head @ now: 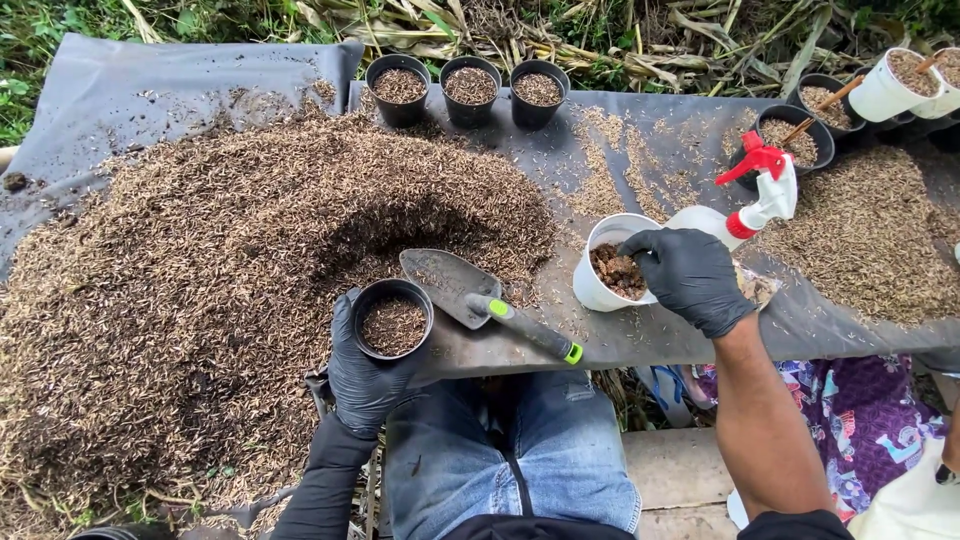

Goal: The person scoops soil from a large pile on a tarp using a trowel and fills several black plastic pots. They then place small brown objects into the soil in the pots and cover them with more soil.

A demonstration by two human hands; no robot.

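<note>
The left hand (365, 375) is wrapped around a small black pot (392, 318), part-filled with husk mix, at the near edge of the table (650, 340) beside the big husk heap (200, 280). The pot stands upright, mouth up, its long axis vertical. It looks light, thin-walled and a bit springy — best held around the wall below the rim, as it is. The right hand (690, 275) curls over the rim of a white cup (605, 270) of brown chunks — fingers dipping in. A trowel (480, 298) lies between them.
</note>
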